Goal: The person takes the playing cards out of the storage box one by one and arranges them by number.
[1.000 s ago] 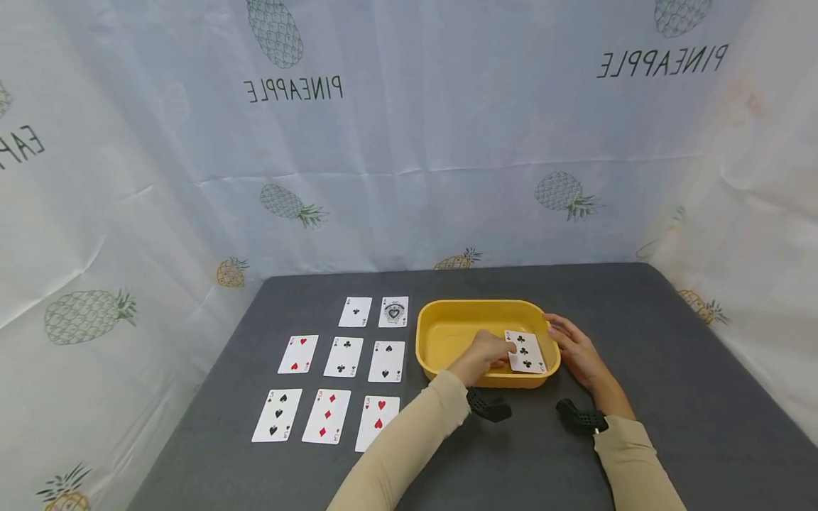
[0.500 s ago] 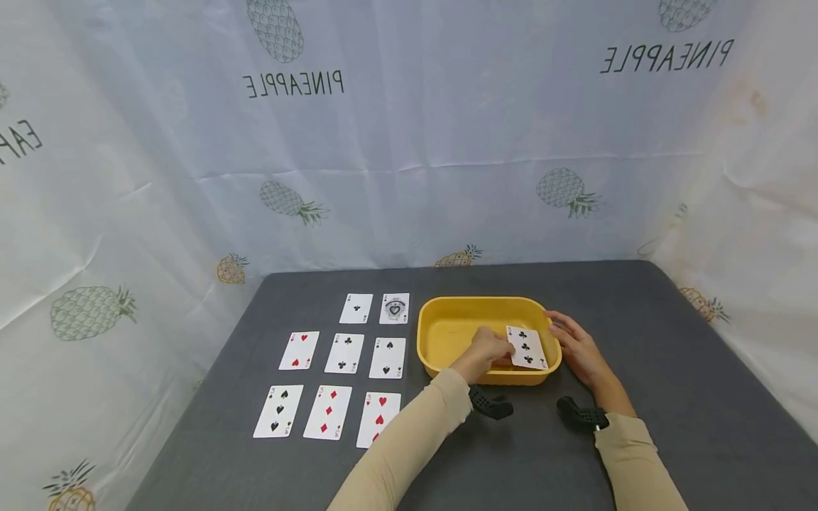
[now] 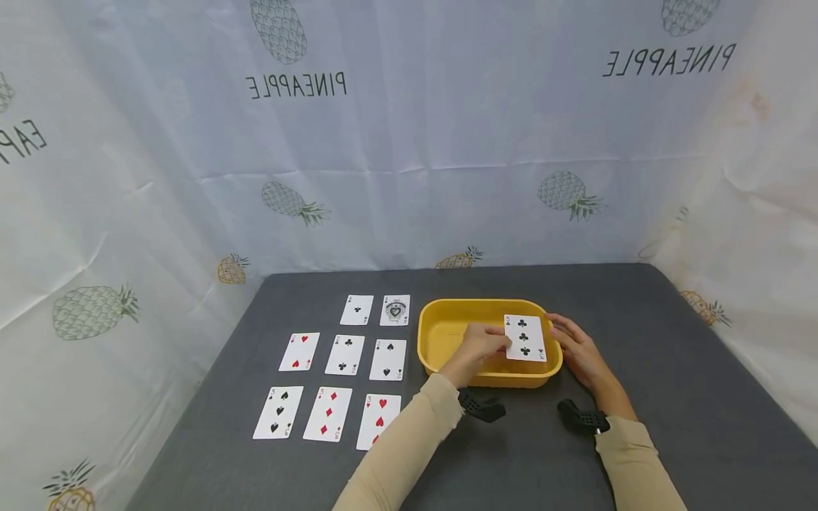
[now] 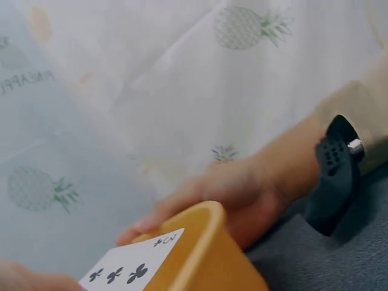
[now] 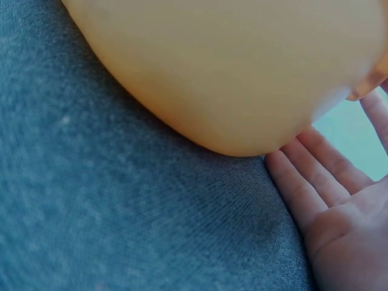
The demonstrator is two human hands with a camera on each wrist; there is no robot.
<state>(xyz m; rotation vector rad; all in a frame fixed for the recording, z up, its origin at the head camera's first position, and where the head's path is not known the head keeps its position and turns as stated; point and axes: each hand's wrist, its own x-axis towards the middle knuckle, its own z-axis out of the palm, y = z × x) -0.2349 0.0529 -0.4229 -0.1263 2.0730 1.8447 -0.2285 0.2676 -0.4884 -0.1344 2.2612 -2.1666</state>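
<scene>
My left hand (image 3: 474,349) pinches the left edge of a three of clubs (image 3: 529,348) playing card. The card faces up above the right part of a yellow plastic tub (image 3: 511,382). Against the tub's right end lies my right hand (image 3: 579,353), its fingers extended along the outer wall and near the rim. The right wrist view shows those straight fingers (image 5: 321,173) touching the tub's underside curve. In the left wrist view the card (image 4: 136,264) tilts near the rim, and only a bit of the left hand (image 4: 33,280) shows.
Left of the tub, face-up cards lie in three rows: aces at the back, such as the ace of clubs (image 3: 356,310), twos in the middle like the two of hearts (image 3: 299,352), threes in front like the three of diamonds (image 3: 327,414). A patterned curtain (image 3: 409,142) encloses the dark table (image 3: 639,312).
The left hand has raised the three of clubs from inside the tub to above its rim, with the card turning straighter. The right hand has stayed at the tub's end.
</scene>
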